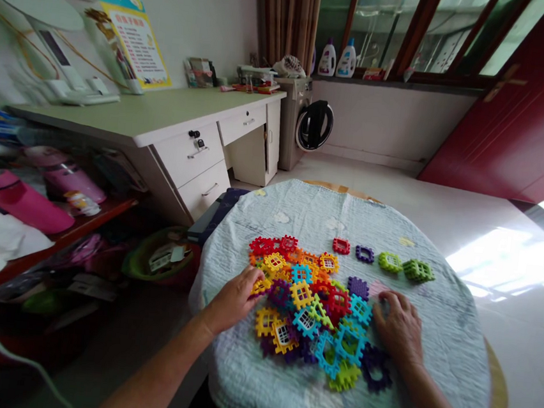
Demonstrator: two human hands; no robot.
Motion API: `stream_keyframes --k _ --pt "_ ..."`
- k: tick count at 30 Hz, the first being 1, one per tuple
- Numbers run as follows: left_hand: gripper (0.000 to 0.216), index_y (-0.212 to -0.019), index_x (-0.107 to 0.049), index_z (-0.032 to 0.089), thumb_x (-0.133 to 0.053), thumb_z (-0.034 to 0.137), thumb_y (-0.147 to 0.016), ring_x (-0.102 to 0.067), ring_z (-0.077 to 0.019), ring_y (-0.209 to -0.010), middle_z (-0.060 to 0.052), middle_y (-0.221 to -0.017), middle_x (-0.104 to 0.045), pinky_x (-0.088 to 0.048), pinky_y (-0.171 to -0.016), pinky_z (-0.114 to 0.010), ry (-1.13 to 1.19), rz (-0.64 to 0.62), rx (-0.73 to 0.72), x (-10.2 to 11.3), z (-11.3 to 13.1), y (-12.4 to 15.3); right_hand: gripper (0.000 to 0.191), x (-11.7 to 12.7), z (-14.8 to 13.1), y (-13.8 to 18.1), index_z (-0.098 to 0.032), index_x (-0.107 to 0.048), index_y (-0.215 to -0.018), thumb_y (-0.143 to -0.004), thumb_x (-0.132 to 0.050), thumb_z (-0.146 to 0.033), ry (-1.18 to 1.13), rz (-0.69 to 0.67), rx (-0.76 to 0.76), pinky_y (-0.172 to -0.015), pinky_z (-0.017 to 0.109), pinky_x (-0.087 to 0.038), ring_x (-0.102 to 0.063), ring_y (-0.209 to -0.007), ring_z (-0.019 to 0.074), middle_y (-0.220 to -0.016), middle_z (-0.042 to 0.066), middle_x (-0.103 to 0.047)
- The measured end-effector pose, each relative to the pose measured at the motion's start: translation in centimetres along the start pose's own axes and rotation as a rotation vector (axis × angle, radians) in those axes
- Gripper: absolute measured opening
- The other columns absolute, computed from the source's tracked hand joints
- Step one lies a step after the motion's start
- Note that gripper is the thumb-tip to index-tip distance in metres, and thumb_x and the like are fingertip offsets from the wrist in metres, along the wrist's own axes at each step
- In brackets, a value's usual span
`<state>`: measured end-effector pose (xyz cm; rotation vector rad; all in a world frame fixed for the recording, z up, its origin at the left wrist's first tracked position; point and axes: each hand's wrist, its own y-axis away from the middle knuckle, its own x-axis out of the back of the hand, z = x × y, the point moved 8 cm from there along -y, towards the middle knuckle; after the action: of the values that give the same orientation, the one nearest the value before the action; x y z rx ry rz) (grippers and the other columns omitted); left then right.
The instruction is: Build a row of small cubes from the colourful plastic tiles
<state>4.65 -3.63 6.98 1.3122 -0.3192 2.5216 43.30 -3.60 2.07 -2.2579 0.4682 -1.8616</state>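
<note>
A heap of colourful interlocking plastic building blocks (308, 300) covers the middle of the round table. At the heap's left edge my left hand (236, 300) has its fingers closed on a yellow block (261, 286). My right hand (399, 328) rests on the cloth just right of the heap, fingers apart and bent downward, holding nothing that I can see. Nearest to it are a light blue block (360, 309) and a dark purple frame block (376, 369). Behind it, a red block (342, 246), a purple block (364, 254), a green block (390, 262) and a green stack (418, 271) form a row.
A pale blue patterned cloth (441, 348) covers the table. A desk with drawers (195, 152) stands at the left, beside a cluttered red shelf (91, 225). Further back are a washing machine (292, 116) with its door open and a red door (515, 118).
</note>
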Motion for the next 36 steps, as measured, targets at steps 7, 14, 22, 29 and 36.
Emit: stream_keyframes --k 7,14,22,29,36 --pt "0.068 -0.122 -0.048 0.024 -0.080 0.048 -0.067 -0.055 -0.0271 -0.115 -0.008 -0.121 -0.054 -0.047 -0.100 -0.044 -0.067 -0.113 -0.036 -1.2 0.3 0.7 0.029 0.1 -0.1 0.0 -0.021 -0.060 -0.103 -0.088 -0.045 -0.041 -0.005 -0.012 -0.008 -0.091 0.044 -0.043 -0.056 -0.103 0.0289 -0.116 0.010 -0.062" --pt "0.034 -0.118 -0.052 0.020 -0.052 0.037 -0.089 -0.058 -0.0238 -0.113 -0.010 -0.117 -0.061 -0.047 -0.100 -0.042 0.115 0.078 0.071 2.6 -1.6 -0.2 0.030 0.3 -0.3 0.0 -0.021 -0.060 -0.103 -0.087 -0.045 -0.040 -0.006 0.000 -0.006 -0.091 0.044 -0.043 -0.056 -0.103 0.0288 -0.117 0.012 -0.062" --pt "0.036 -0.111 -0.052 0.021 -0.059 0.014 -0.076 -0.061 -0.0215 -0.109 -0.007 -0.114 -0.066 -0.045 -0.099 -0.038 -0.079 0.096 0.194 1.5 -2.4 -2.6 0.031 0.0 -0.1 0.1 -0.021 -0.061 -0.103 -0.087 -0.044 -0.041 -0.004 -0.004 -0.006 -0.090 0.044 -0.043 -0.056 -0.103 0.0287 -0.116 0.011 -0.062" --pt "0.032 -0.107 -0.053 0.022 -0.061 0.014 -0.076 -0.067 -0.0191 -0.084 -0.004 -0.097 -0.070 -0.046 -0.076 -0.029 -0.159 0.079 0.350 0.6 -2.2 -3.4 0.031 0.2 -0.1 0.0 -0.021 -0.060 -0.103 -0.087 -0.044 -0.041 -0.008 0.006 -0.003 -0.090 0.044 -0.043 -0.056 -0.101 0.0289 -0.114 0.011 -0.063" --pt "0.020 -0.093 -0.060 0.022 -0.051 0.011 -0.080 -0.060 -0.0124 -0.068 0.003 -0.073 -0.063 -0.044 -0.068 -0.023 0.018 0.229 0.337 2.7 -3.8 -4.1 0.031 0.3 -0.2 0.0 -0.021 -0.061 -0.102 -0.086 -0.044 -0.042 -0.019 0.011 -0.004 -0.090 0.045 -0.044 -0.056 -0.101 0.0286 -0.114 0.011 -0.063"
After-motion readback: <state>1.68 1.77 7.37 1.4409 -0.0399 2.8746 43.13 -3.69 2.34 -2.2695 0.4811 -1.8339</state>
